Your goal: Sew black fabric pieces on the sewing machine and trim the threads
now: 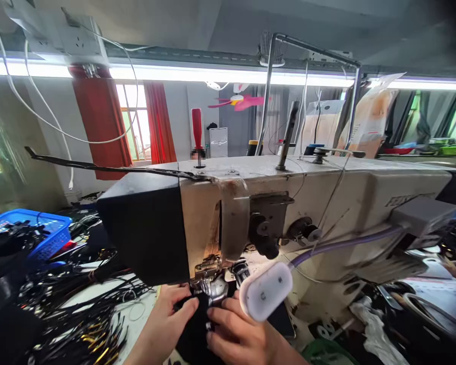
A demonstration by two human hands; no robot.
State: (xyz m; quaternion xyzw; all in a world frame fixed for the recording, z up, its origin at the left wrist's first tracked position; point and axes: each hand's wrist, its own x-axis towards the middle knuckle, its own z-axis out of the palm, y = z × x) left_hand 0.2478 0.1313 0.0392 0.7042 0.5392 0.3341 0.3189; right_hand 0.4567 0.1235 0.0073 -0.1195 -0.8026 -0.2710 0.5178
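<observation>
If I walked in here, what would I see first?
A big old sewing machine fills the middle, with a small white lamp in front of it. Right under its needle, the left hand and the right hand press on a piece of black cloth. To the left lie a heap of black straps and a blue basket, and red curtains hang at the back.

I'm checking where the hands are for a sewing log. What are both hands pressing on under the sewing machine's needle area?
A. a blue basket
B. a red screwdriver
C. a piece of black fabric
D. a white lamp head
C: the left hand and right hand both lie on the black fabric just below the presser foot of the sewing machine.
</observation>
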